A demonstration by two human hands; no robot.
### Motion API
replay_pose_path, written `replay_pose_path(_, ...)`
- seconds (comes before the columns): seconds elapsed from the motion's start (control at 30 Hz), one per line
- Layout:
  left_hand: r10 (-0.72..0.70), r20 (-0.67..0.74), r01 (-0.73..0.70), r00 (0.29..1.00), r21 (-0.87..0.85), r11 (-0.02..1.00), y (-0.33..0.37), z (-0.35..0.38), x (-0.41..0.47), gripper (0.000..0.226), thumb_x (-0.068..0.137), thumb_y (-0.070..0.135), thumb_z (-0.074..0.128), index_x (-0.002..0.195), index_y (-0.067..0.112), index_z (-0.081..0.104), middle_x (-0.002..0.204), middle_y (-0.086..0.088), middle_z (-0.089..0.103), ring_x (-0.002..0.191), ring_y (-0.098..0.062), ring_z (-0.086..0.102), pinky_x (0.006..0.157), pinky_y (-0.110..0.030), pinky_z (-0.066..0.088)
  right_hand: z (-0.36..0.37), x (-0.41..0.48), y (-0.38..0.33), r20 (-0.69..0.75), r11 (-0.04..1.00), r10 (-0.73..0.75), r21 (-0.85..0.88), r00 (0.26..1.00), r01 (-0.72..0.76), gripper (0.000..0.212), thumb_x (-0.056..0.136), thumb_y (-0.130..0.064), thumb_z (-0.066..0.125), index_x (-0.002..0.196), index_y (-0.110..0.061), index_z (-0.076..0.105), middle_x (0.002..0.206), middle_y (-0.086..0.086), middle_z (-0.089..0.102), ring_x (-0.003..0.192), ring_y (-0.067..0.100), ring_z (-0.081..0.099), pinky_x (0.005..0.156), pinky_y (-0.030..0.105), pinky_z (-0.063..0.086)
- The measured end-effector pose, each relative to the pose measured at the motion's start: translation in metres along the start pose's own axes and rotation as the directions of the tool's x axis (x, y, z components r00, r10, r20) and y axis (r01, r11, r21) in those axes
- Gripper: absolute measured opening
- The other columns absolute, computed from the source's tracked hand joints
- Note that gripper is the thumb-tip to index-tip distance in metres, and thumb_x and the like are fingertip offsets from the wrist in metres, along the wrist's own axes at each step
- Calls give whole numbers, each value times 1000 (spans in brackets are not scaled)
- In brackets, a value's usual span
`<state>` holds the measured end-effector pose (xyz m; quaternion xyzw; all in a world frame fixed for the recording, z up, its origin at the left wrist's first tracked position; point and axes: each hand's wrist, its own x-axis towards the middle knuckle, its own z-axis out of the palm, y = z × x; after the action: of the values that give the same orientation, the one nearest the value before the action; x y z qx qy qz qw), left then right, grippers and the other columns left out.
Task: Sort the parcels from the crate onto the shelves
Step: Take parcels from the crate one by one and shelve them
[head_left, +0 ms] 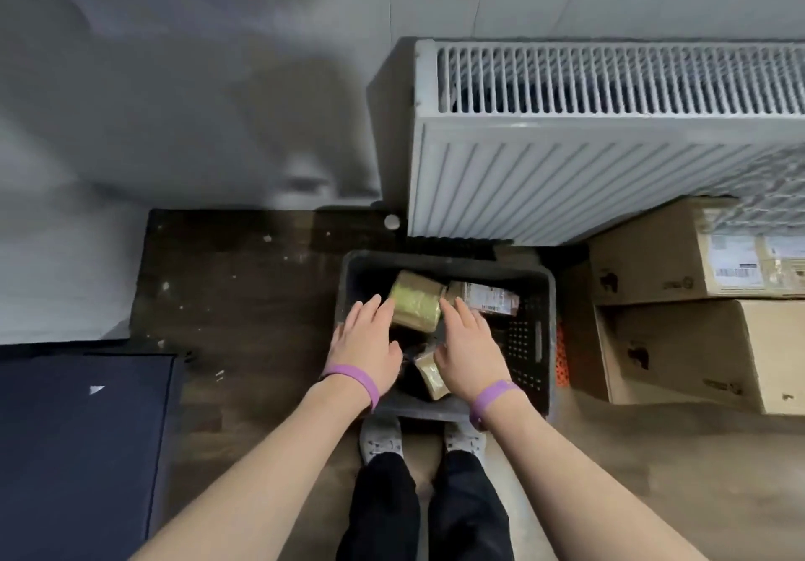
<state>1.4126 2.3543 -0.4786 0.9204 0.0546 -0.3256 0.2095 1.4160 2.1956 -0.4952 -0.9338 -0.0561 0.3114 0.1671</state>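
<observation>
A dark grey plastic crate (540,342) stands on the floor in front of my feet. Inside lie a yellow-green taped parcel (416,304), a brown parcel with a white label (485,297) at the back right, and a small tan parcel (431,375) near the front. My left hand (363,342) reaches into the crate with straight fingers at the left side of the yellow-green parcel. My right hand (468,349) reaches in with straight fingers at its right side, above the tan parcel. Both hands are flat and grip nothing. Each wrist wears a purple band.
A white radiator (610,159) hangs on the wall just behind the crate. Two stacked cardboard boxes (679,321) stand to the right. A dark blue mat (78,438) lies at the left. An orange mesh piece (562,360) sits beside the crate.
</observation>
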Motion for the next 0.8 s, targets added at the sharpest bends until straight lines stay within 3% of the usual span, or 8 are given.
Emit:
replay_pose_path(0.17,-11,60,9,998,31,999,-36,100,97,63,97,23,44,152,26,13,161,4,9,148,-20,5,119,-41,17,110,86,56,73,989,139,43,988,-143,75,96,-22,48,155,-20,2,162,12,2,147,34,7,118,40,18)
replay_pose_path(0.4,-124,54,120,991,68,990,-84,199,213,73,94,21,48,152,28,5,160,-10,4,148,-28,5,116,-45,25,213,174,111,166,980,184,48,969,-194,74,99,-35,44,153,-30,-6,160,21,-2,145,43,6,117,46,18)
replay_pose_path(0.53,-178,111,177,978,14,984,-95,227,244,77,94,20,49,152,31,-1,160,-14,2,147,-32,5,115,-47,26,242,193,121,204,977,139,132,969,-168,84,96,-30,50,151,-34,-14,160,18,8,144,40,17,114,46,27)
replay_pose_path(0.63,-182,104,191,978,-89,978,-95,232,246,72,95,18,48,152,29,6,156,-12,14,142,-32,18,113,-43,28,248,193,122,192,957,95,253,977,-143,91,92,-18,54,151,-36,-13,160,18,9,145,34,18,112,44,35)
replay_pose_path(0.8,-171,49,177,984,-166,970,-87,215,205,71,94,10,47,152,29,12,154,-7,18,137,-27,22,112,-38,29,233,167,113,134,943,73,313,988,-113,94,88,-11,56,152,-35,-8,160,15,12,149,29,8,117,37,27)
